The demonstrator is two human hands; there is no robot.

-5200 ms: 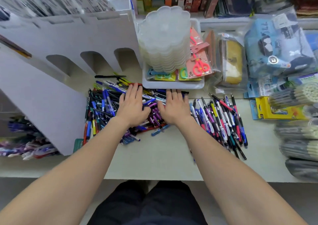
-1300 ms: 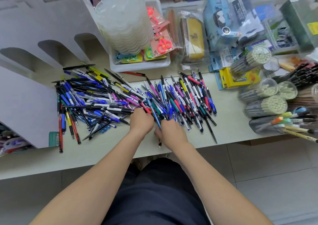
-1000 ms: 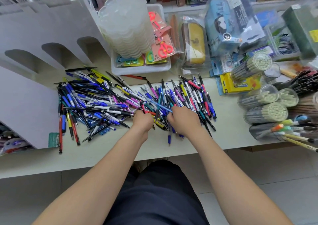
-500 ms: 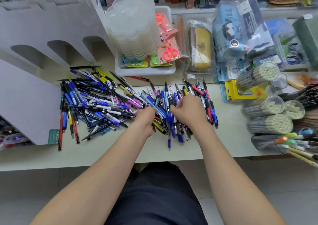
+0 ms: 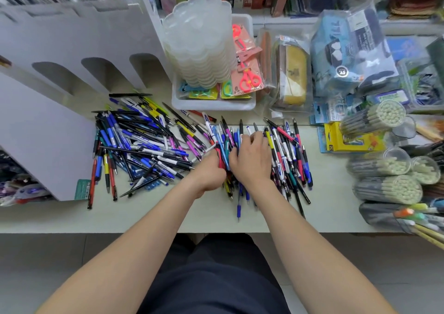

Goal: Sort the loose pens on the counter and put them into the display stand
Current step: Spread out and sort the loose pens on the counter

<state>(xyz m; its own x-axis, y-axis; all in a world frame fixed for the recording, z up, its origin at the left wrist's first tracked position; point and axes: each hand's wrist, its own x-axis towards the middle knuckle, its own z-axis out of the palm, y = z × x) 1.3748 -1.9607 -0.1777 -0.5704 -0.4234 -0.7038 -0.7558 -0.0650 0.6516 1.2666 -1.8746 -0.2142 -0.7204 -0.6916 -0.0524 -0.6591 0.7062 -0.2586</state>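
In front of the white tray, on the counter, both hands work at the middle of a wide spread of loose pens. The left hand has its fingers curled tight round the near end of a small bunch of red and blue ones. The right hand lies over the same bunch, fingers bent down across the barrels and thumb against its side, so the two squeeze it between them. Front-left of the tray a tangled heap lies criss-cross; front-right of it a neater row lies roughly parallel. The display stand, white with arched slots, rises to the left of the tray. This looks like the gathering step, early in the job, since nearly all the pens lie on the counter. Next the bunch needs squaring up, lifting free of strays lying across it, and carrying left of the tray to a slot; loose ones could slip from the grip.
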